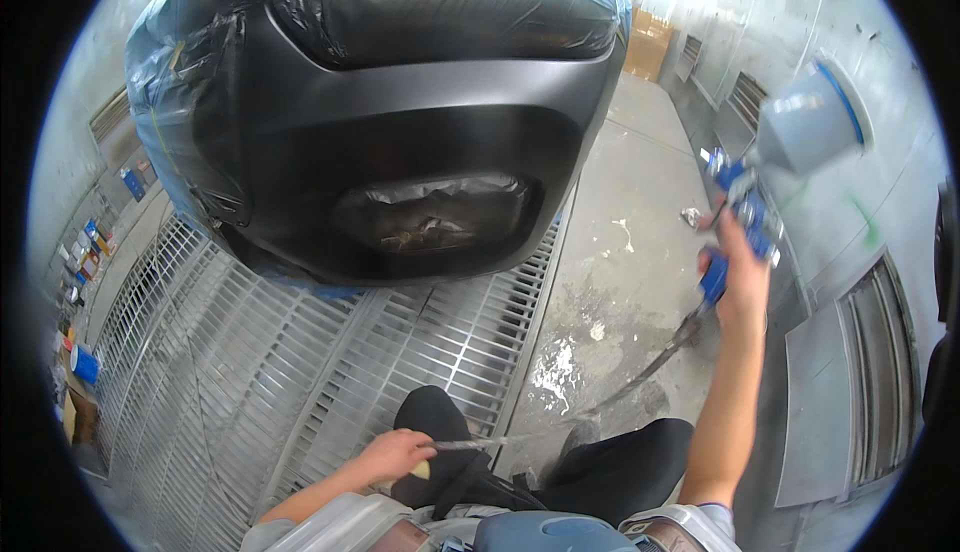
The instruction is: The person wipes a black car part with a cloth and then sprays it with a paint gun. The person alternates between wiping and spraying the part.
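My right hand (738, 262) grips a blue and silver spray gun (740, 202) topped by a pale plastic cup (810, 117), held out to the right of a bumper. A hose (640, 374) runs from the gun's handle down to my left hand (400, 452), whose fingers are closed around it near my knee; something small and yellowish (423, 469) shows under those fingers. In front of me is a dark, satin-coated vehicle bumper (420, 102), with plastic masking film (185, 102) over the parts around it and crumpled film in its lower opening.
I am low over a metal floor grate (230, 352) beside a stained concrete strip (625, 202). Booth walls (850, 212) with vents (870, 352) rise at the right, a cardboard sheet (650, 44) stands at the back, and cans and boxes (82, 357) line the left edge.
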Action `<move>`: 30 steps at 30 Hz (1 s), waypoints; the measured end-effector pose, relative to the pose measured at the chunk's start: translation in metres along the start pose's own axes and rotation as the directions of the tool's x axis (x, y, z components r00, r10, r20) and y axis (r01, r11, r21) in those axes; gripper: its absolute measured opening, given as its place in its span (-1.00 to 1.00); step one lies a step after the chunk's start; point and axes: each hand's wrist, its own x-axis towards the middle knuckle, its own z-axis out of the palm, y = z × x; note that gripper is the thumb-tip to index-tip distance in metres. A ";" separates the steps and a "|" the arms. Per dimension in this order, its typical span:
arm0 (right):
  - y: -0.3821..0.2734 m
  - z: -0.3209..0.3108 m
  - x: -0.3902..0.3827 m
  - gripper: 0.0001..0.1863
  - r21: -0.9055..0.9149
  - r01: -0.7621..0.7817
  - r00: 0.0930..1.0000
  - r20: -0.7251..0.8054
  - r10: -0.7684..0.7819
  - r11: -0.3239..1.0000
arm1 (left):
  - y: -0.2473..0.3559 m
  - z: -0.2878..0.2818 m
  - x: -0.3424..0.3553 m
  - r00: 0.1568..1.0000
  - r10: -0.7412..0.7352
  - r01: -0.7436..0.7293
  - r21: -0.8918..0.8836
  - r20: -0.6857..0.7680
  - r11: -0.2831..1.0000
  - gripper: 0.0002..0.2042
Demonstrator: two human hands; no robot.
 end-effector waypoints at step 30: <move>0.101 0.018 -0.113 -0.62 0.309 -0.277 0.960 0.041 0.279 0.910 | -0.081 -0.089 -0.085 0.780 -0.446 0.300 0.362 0.439 0.882 -0.59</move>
